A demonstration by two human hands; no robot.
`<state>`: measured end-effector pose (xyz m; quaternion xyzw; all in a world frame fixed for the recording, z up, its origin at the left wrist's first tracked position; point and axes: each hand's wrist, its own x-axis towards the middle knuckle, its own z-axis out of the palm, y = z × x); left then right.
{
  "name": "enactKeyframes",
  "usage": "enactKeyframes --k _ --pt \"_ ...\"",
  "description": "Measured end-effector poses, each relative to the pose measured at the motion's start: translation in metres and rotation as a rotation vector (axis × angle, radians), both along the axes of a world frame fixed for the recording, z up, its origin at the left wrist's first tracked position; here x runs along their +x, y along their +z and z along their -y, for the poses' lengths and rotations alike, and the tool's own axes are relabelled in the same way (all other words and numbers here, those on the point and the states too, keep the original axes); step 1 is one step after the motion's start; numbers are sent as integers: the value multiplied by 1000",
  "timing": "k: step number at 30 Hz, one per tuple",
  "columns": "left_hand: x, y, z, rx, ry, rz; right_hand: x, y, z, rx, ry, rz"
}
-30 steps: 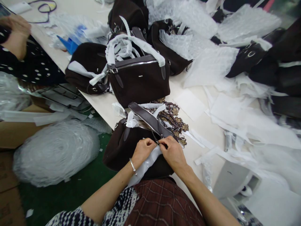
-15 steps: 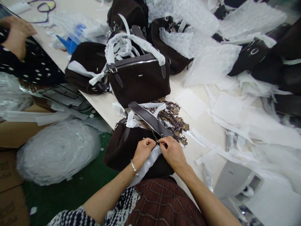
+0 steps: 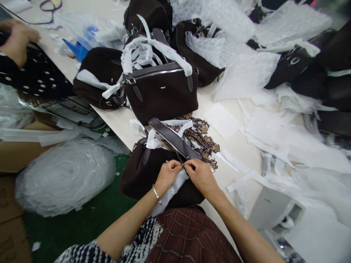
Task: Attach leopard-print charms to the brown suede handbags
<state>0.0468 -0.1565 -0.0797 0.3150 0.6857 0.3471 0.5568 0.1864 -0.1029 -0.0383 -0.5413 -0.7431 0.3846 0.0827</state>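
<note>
A dark brown handbag (image 3: 139, 171) rests on my lap against the table edge. My left hand (image 3: 168, 175) and my right hand (image 3: 199, 176) meet on top of it, fingers pinched on a white foam wrap strip (image 3: 171, 191) at the base of the bag's brown strap (image 3: 172, 138). A bracelet circles my left wrist. What the fingertips grip is partly hidden.
More brown handbags (image 3: 161, 89) with white-wrapped handles stand on the pale table (image 3: 117, 122), among foam sheets (image 3: 244, 78) and a leopard-print strap with chain (image 3: 204, 140). A bubble-wrap roll (image 3: 64, 175) lies on the green floor at left. Another person's hand (image 3: 16, 40) works at far left.
My hands stay pinched at the same spot on the bag. The other person's hand at far left has shifted slightly.
</note>
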Motion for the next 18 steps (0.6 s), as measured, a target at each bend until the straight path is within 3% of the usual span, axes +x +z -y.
enactKeyframes --k 7,12,18 --pt "3 -11 -2 59 110 179 1 -4 3 -40 -33 -30" --pt "4 -5 -8 121 50 1 3 -9 5 -86 -84 -32" --pt "3 -8 -12 115 34 -128 2 -3 3 0 5 98"
